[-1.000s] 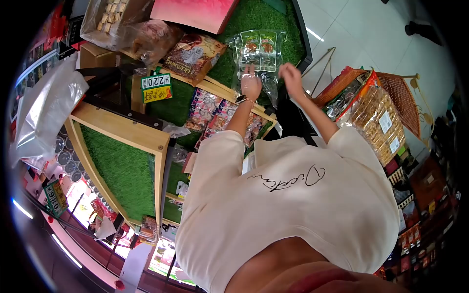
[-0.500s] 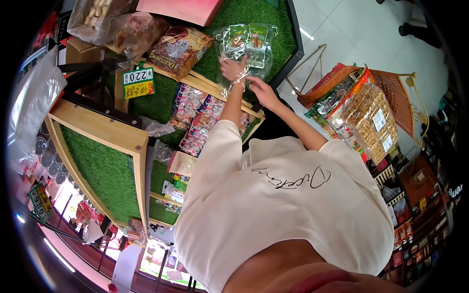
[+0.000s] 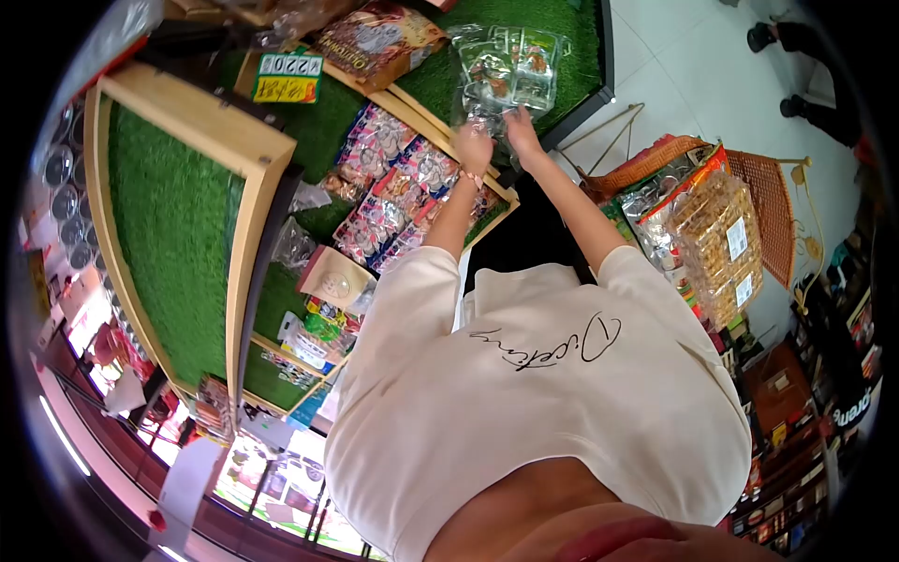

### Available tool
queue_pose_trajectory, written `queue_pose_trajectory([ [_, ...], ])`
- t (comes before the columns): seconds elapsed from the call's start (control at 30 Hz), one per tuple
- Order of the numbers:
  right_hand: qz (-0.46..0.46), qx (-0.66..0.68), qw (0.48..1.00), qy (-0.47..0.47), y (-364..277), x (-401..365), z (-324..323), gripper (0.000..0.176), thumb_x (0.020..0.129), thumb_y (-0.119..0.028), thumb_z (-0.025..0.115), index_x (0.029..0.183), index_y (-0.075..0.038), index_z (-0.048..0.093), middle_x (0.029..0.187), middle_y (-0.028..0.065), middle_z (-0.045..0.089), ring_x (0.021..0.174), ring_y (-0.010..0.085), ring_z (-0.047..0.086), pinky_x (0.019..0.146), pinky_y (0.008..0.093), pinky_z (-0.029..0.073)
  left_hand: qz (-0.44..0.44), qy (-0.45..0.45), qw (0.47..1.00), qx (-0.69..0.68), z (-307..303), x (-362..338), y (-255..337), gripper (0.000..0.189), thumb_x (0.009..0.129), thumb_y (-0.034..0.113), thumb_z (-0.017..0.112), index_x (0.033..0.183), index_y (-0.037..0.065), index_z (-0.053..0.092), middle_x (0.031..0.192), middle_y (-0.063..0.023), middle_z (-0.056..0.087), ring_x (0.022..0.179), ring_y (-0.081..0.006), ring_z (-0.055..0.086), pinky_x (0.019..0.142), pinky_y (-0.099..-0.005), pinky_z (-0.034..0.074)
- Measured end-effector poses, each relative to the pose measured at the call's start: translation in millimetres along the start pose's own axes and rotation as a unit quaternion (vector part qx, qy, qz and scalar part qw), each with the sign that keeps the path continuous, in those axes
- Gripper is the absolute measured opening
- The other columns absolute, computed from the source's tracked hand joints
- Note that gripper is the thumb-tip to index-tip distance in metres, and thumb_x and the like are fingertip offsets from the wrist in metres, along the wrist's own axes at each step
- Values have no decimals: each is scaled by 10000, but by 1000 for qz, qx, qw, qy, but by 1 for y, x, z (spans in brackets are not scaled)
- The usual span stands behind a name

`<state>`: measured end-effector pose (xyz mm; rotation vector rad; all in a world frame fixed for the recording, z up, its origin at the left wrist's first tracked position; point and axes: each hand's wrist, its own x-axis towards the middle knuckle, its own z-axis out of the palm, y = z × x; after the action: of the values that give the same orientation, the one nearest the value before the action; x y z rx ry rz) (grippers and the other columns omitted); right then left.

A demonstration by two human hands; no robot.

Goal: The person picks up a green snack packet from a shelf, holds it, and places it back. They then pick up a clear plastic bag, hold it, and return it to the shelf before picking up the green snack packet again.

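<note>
A clear plastic bag [image 3: 504, 70] with green-and-white packets inside lies at the top of the view, on a display shelf covered in green artificial turf [image 3: 571, 23]. My left hand [image 3: 475, 147], with a bracelet at the wrist, is closed on the bunched near-left end of the bag. My right hand [image 3: 521, 131] pinches the bag's near edge just to the right of it. The fingertips are partly lost in the shiny film.
Left of the bag lies a brown-gold snack bag [image 3: 379, 42], beside a yellow-green price sign [image 3: 287, 78]. Patterned packets [image 3: 393, 192] fill the lower shelf. On the right, a wicker basket [image 3: 763, 201] holds large packs [image 3: 716, 239]. Another person's legs [image 3: 810, 80] show at upper right.
My left hand has come out from over the bag to its near end and closed there. The right hand has left the left wrist area and now holds the bag's edge. The view has shifted.
</note>
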<state>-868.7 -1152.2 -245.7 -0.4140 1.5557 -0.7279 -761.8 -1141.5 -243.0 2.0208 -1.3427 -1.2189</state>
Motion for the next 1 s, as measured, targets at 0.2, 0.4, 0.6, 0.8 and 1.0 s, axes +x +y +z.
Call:
queue_pose_trajectory([
  [0.2,0,2,997,-72,-10,-62,-13,379,835,-227,487,1167,-51,427,1041,67,493,937,156,473,758,277,391,-130,-57,942,-304,-33,-78,-6,173,861,156,459,879,-10,505,629,-32,518,470,-92,509,416,-211,379],
  [0.4,9,-118,964,-239,18,-163,-17,286,796,-257,563,997,-59,522,739,-6,541,544,47,451,438,189,332,-132,-97,888,-429,-88,-192,-39,146,873,196,459,829,72,522,582,35,467,488,-39,438,437,-176,343],
  [0.6,143,-172,895,-386,66,-253,-4,269,795,-339,556,951,-120,554,692,-80,531,534,15,449,438,168,307,-131,-86,890,-429,-126,-328,-57,136,868,214,474,868,83,508,608,39,436,519,-46,418,470,-185,344],
  [0.8,131,-226,821,-508,101,-372,58,394,824,-337,528,1092,-49,494,981,21,563,842,101,561,710,264,461,-131,75,833,-532,-167,-469,-88,132,830,195,517,883,75,537,689,33,507,582,-46,460,531,-180,374],
  [1.0,4,-382,685,-620,131,-479,133,354,832,-303,530,1076,-48,515,924,2,569,787,61,519,650,200,426,-89,217,837,-495,-213,-575,-131,299,822,263,531,986,15,560,848,-21,582,761,-59,508,669,-208,406],
])
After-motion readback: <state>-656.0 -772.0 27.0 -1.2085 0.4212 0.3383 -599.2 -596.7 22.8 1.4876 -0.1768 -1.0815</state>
